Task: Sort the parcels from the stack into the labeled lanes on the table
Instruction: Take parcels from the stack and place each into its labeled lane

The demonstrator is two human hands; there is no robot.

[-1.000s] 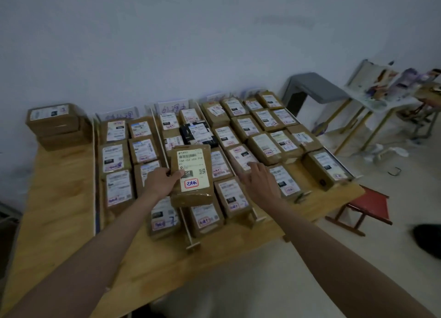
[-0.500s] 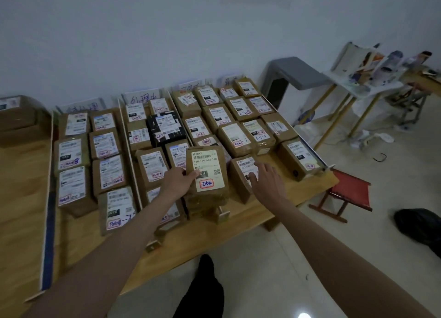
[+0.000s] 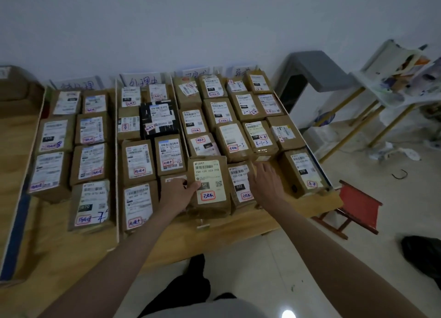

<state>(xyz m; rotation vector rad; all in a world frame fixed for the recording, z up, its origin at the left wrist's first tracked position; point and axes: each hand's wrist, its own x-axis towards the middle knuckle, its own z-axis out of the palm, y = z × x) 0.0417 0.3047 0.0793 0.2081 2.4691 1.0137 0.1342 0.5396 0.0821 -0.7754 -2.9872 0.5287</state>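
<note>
Left grip [image 3: 175,193] clasping one brown parcel [image 3: 210,185] by its left edge, at the near end of the third lane on the counter [image 3: 238,224]. Right grip [image 3: 267,182] flat-fingered, touching the neighbouring parcel [image 3: 239,186]. Four lanes, four handwritten signs behind; one black parcel [image 3: 158,119] among the brown.

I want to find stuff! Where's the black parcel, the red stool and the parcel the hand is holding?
black parcel [image 3: 159,119]: head view, its white label.
red stool [image 3: 357,203]: head view, seat top.
held parcel [image 3: 210,184]: head view, label middle.
</note>
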